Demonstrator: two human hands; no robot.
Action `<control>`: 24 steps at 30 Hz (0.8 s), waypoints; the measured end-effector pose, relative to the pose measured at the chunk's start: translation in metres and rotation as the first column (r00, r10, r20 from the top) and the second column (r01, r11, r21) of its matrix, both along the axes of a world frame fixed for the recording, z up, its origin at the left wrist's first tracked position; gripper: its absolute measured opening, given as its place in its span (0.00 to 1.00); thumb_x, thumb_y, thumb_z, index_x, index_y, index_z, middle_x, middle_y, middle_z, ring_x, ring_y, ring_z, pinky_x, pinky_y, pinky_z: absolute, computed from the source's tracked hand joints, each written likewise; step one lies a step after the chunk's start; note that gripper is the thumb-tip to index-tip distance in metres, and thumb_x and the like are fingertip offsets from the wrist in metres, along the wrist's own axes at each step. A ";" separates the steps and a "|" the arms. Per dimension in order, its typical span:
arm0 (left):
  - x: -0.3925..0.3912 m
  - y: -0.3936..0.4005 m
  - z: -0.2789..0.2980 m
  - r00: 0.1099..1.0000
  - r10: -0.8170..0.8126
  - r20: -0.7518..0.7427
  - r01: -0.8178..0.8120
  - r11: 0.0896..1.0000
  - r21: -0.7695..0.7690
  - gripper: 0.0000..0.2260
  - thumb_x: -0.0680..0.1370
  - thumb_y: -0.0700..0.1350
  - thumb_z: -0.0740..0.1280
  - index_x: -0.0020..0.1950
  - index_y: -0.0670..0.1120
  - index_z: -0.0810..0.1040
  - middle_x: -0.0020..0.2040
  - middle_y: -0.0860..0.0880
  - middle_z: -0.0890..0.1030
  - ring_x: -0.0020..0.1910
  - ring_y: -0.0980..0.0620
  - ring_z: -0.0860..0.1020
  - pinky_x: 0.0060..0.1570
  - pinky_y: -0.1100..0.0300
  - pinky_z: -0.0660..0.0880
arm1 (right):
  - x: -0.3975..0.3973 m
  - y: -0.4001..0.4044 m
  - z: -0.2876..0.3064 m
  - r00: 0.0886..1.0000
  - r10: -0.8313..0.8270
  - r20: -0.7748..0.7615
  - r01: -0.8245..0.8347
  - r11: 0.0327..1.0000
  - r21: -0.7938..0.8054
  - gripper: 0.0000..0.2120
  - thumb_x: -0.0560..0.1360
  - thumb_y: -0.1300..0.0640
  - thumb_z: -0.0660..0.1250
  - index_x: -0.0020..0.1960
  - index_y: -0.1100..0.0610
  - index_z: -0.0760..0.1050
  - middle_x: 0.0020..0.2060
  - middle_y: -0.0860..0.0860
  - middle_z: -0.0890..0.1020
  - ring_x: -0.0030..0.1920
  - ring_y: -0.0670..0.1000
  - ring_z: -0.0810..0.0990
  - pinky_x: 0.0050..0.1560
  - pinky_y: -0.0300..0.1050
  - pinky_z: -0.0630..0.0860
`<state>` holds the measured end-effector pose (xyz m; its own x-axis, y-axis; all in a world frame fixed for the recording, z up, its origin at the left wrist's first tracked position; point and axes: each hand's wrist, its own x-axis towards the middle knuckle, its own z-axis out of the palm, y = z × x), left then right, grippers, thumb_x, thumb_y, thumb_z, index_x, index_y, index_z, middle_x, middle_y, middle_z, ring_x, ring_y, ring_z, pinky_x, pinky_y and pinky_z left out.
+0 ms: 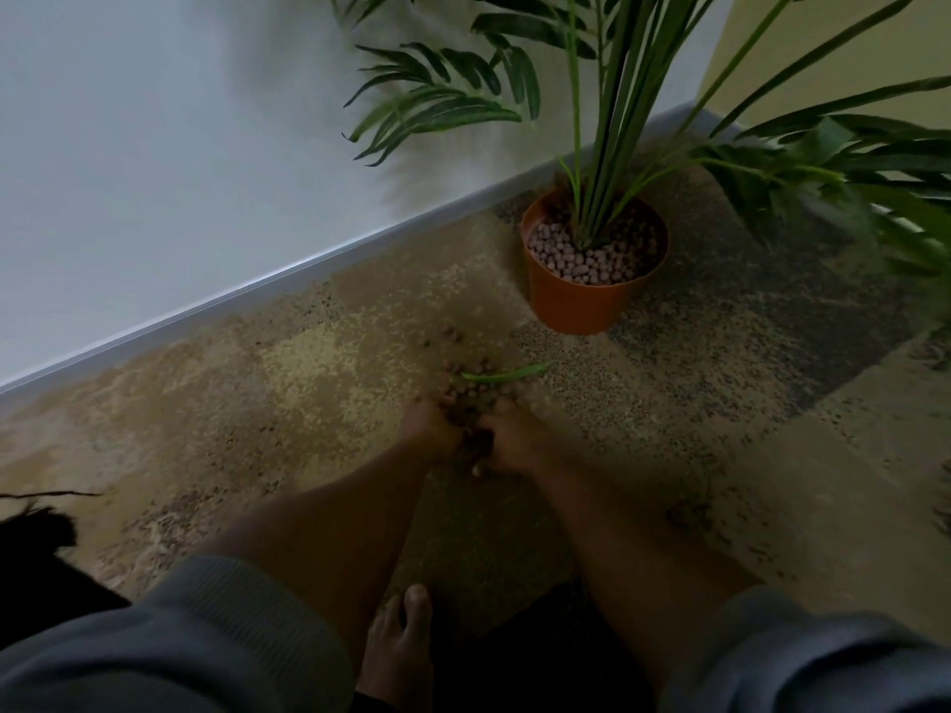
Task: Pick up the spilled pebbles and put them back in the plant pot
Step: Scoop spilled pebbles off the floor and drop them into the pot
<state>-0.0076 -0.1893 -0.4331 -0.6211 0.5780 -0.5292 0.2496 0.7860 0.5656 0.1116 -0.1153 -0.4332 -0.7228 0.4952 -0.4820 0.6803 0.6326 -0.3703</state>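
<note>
Left hand (429,422) and right hand (514,440) are working side by side on the carpet (231,403), fingers curled inward and cupping toward each other around the pile of spilled pebbles (465,398); whether either hand is actually closing on pebbles cannot be told through the blur. The pile is lying at and just beyond the fingertips, with a fallen green leaf (507,374) across its far side and a few stray pebbles further out. The orange plant pot (581,306) is standing further ahead and to the right, near the skirting board (309,270), so the right hand is nearer it, and both forearms are reaching forward, low, converging.
</note>
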 end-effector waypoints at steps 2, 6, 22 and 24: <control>0.001 -0.001 -0.001 1.000 -0.027 -0.003 0.027 1.000 -0.003 0.18 0.71 0.43 0.74 0.59 0.48 0.76 0.58 0.48 0.78 0.57 0.49 0.78 0.55 0.60 0.74 | 0.002 -0.001 -0.004 1.000 0.003 -0.031 -0.002 1.000 0.021 0.30 0.68 0.48 0.75 0.68 0.46 0.72 0.71 0.54 0.66 0.67 0.59 0.69 0.66 0.54 0.70; 0.004 -0.003 -0.005 0.994 -0.080 -0.071 0.080 0.997 -0.001 0.10 0.70 0.44 0.74 0.48 0.54 0.79 0.58 0.49 0.80 0.56 0.51 0.78 0.57 0.60 0.74 | 0.006 -0.001 -0.005 0.992 -0.034 -0.124 0.034 0.999 -0.002 0.15 0.75 0.53 0.69 0.61 0.49 0.77 0.62 0.53 0.73 0.60 0.56 0.73 0.59 0.48 0.73; 0.019 -0.006 0.005 0.925 -0.345 -0.162 0.333 0.938 -0.094 0.12 0.74 0.46 0.70 0.56 0.48 0.78 0.57 0.47 0.79 0.56 0.48 0.78 0.53 0.56 0.76 | 0.015 0.016 0.004 0.921 -0.308 -0.241 0.304 0.951 -0.051 0.10 0.76 0.59 0.66 0.57 0.56 0.78 0.55 0.53 0.79 0.54 0.52 0.78 0.48 0.40 0.72; 0.020 -0.008 0.008 0.930 -0.328 -0.165 0.319 0.945 -0.075 0.08 0.74 0.44 0.69 0.52 0.47 0.80 0.54 0.46 0.81 0.53 0.48 0.79 0.52 0.55 0.78 | 0.011 0.012 0.004 0.915 -0.318 -0.248 0.301 0.948 -0.102 0.09 0.76 0.59 0.66 0.56 0.56 0.79 0.54 0.52 0.80 0.54 0.52 0.78 0.47 0.39 0.71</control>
